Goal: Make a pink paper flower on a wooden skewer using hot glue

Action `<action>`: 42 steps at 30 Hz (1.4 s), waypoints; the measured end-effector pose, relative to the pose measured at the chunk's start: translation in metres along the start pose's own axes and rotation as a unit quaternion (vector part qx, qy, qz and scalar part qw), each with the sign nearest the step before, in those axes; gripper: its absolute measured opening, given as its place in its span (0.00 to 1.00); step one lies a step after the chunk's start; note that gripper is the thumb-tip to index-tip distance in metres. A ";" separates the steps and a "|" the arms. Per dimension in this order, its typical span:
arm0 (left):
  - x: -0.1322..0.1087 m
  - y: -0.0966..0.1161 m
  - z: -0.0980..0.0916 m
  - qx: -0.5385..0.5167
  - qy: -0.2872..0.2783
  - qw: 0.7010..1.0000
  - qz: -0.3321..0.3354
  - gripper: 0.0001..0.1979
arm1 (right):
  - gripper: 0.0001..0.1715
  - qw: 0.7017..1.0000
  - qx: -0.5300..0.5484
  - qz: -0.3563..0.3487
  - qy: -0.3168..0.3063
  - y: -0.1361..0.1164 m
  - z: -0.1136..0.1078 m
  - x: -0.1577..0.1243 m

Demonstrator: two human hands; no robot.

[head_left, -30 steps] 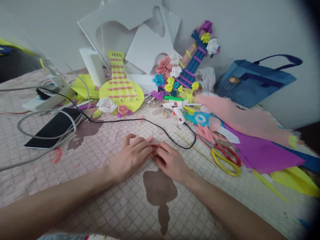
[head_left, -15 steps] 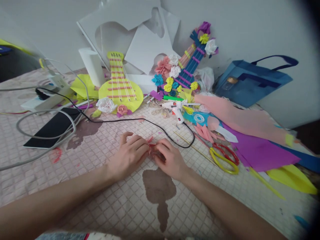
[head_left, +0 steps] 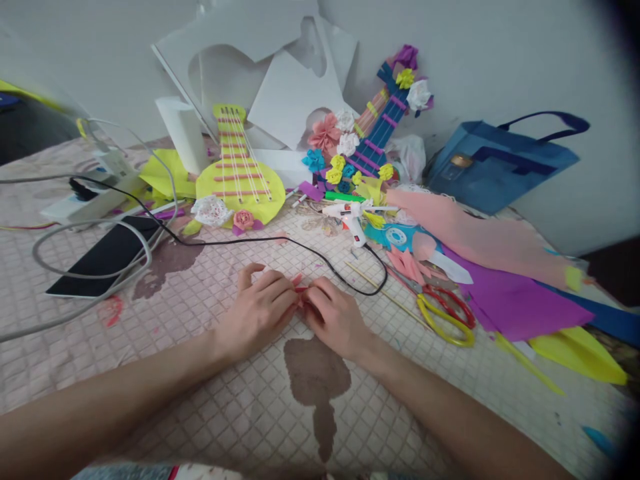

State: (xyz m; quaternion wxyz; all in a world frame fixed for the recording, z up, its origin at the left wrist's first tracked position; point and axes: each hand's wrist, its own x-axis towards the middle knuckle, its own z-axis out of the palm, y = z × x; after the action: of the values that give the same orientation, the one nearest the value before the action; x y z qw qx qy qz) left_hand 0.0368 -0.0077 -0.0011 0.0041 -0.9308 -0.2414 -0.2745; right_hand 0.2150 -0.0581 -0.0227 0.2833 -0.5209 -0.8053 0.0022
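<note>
Between my two hands is a small piece of pink crepe paper (head_left: 299, 291), mostly covered by my fingers. My left hand (head_left: 264, 301) pinches it from the left with the fingertips, its index finger raised and bent. From the right, my right hand (head_left: 334, 312) grips the same piece between thumb and fingers. Both hands rest low over the tablecloth (head_left: 240, 407). Beyond them lies a white glue gun (head_left: 354, 223) with its black cord curling past my right hand. A thin wooden stick (head_left: 387, 297) and scissors with red and yellow handles (head_left: 445, 320) lie to the right.
A yellow paper guitar (head_left: 243, 183) leans at the back, beside a blue guitar (head_left: 380, 137) covered in paper flowers. Purple crepe paper (head_left: 520, 303) and a pink sheet (head_left: 465, 227) spread on the right, before a blue bag (head_left: 505, 163). A black tablet-like device (head_left: 105, 257) lies left under cables.
My fingers have shifted slightly on the pink crepe paper, with my right fingertips closing nearer to the left ones. The view has moved a little; the other things stay put.
</note>
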 end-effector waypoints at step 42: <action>-0.002 -0.001 0.000 -0.016 -0.028 0.999 -0.001 0.07 | 0.07 0.999 -0.010 -0.030 0.021 0.001 -0.001 0.000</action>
State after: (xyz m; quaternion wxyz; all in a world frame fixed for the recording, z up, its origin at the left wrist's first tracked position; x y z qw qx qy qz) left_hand 0.0343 -0.0077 -0.0022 -0.0175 -0.9378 -0.2380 -0.2523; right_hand 0.2163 -0.0584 -0.0223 0.2947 -0.4988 -0.8147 -0.0252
